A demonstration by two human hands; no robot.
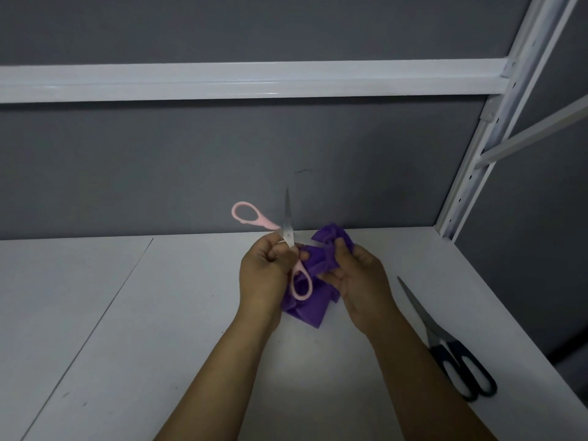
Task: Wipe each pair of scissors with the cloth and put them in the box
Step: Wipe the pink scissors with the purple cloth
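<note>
My left hand (pixel 265 270) grips the pink-handled scissors (pixel 288 229) near the pivot. The scissors are spread wide, with one blade pointing up, one handle loop up to the left and the other hanging down. My right hand (pixel 359 281) holds a crumpled purple cloth (pixel 313 300), bunched around the second blade, which is hidden inside it. A second pair of scissors with dark blue handles (pixel 445 342) lies closed on the white table (pixel 159 329) to the right of my right forearm. No box is in view.
A grey back wall stands just behind my hands. White metal shelf uprights (pixel 477 138) and a horizontal beam (pixel 254 79) frame the space. The table's right edge runs close past the dark blue scissors. A seam crosses the tabletop at left.
</note>
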